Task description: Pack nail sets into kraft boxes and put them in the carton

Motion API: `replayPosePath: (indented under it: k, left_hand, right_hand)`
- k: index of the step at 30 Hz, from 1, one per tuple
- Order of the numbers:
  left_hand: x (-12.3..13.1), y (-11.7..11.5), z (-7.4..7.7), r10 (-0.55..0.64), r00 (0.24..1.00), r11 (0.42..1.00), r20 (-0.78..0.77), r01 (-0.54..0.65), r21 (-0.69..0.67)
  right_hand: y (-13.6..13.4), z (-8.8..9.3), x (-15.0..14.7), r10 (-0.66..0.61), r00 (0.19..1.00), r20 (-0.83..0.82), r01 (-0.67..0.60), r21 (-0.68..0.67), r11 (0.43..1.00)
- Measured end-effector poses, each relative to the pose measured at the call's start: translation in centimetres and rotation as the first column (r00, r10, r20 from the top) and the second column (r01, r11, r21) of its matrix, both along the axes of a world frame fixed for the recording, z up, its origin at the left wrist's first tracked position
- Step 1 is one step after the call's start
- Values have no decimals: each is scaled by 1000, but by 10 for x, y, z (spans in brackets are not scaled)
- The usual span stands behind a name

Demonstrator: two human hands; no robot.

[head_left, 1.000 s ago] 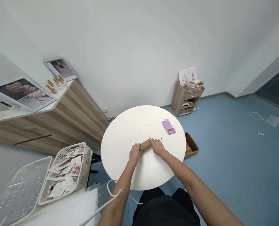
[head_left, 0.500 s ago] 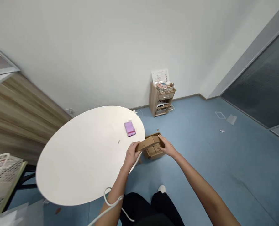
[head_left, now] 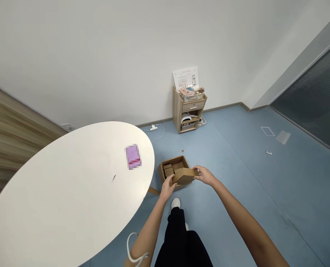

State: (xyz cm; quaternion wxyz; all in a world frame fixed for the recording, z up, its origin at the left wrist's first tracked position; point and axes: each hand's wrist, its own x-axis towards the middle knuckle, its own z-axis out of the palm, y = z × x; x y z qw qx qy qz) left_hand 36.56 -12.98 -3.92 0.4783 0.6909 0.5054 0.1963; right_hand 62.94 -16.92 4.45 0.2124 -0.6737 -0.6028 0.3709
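Note:
Between my two hands is a small brown cardboard box point(head_left: 185, 175), tilted, with my left hand point(head_left: 168, 187) closed on its left end and my right hand point(head_left: 205, 175) closed on its right end. Below it on the floor stands a larger open carton point(head_left: 159, 172). Several small brown boxes point(head_left: 168, 169) lie in the carton's left part; the held box hides some of its inside and its near side. Whether the held box touches the carton, I cannot tell.
Left of my hands is a white oval table point(head_left: 70, 193) bearing a blurred purple item point(head_left: 133, 156). A small wooden cabinet point(head_left: 178, 111) stands by the wall, with a white power strip point(head_left: 153, 128) on the floor nearby. A white cable point(head_left: 137, 256) hangs by my left forearm.
The held box has moved away from the table edge, over the carton's near side. More of the carton's inside shows now. My view has shifted, and my feet have changed place.

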Motion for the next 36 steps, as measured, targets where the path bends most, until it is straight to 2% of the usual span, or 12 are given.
replayPosePath:
  k: [2,5,8,11,15,17,19,22,25,29,32,36]
  left_hand:
    - [16,11,-51,0,982,998,-189,-11,-55]
    - [33,28,-140,-134,896,985,-424,75,-154]
    - [46,44,-229,-265,806,964,-530,204,-171]
    - [58,60,-308,-340,733,939,-589,302,-166]
    - [68,84,-392,-407,660,903,-632,395,-170]
    - [69,95,-426,-432,627,885,-648,434,-171]
    - [68,102,-455,-450,605,868,-656,468,-164]
    - [64,104,-486,-454,607,864,-652,478,-157]
    - [62,98,-501,-431,633,879,-643,456,-140]
    - [62,93,-504,-402,644,891,-651,438,-116]
    - [65,95,-502,-403,636,894,-658,427,-135]
    - [73,101,-493,-405,610,898,-680,404,-173]
  right_hand:
    - [20,-47,15,-27,988,149,25,14,1000]
    - [57,-133,28,-44,945,325,48,-4,999]
    - [97,-224,29,4,912,410,15,-42,999]
    - [135,-309,21,61,891,450,-32,-71,997]
    - [175,-406,10,152,847,510,-113,-106,988]
    - [188,-445,4,203,824,530,-157,-132,979]
    - [197,-475,0,243,812,530,-190,-152,970]
    - [203,-509,-6,273,814,513,-214,-173,961]
    - [202,-533,-9,283,835,471,-223,-181,958]
    - [195,-556,-10,285,876,390,-237,-167,957]
    - [191,-569,-11,252,883,397,-199,-170,965]
    - [184,-570,-12,246,851,464,-160,-217,963]
